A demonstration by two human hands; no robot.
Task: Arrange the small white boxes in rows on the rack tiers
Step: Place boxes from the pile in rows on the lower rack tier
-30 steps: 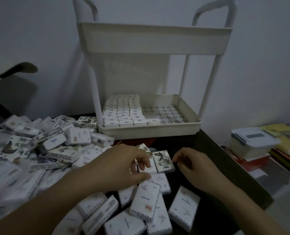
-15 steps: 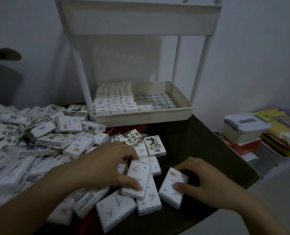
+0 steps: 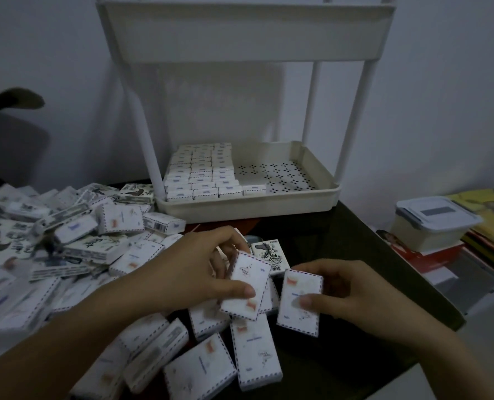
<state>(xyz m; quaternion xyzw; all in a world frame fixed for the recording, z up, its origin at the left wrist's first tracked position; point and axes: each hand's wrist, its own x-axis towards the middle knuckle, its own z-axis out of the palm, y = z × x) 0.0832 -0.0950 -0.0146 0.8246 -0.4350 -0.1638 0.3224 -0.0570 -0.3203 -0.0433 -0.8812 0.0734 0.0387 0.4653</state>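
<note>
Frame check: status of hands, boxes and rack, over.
Left hand gripping one small white striped-edge box, right hand gripping a second box. White plastic rack's lower tier: rows fill left part, right part bare. Way to rack unobstructed.

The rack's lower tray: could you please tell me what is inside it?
Rows of boxes fill the tray's left part, with one more box beside them in front; the right floor shows its holes. Any layer beneath is covered.

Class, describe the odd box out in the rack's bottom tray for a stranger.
Find the white rack; its bottom tray holds three packed columns of boxes at left. The front-right box alone starts a fourth column, with bare dotted floor behind it.
</note>
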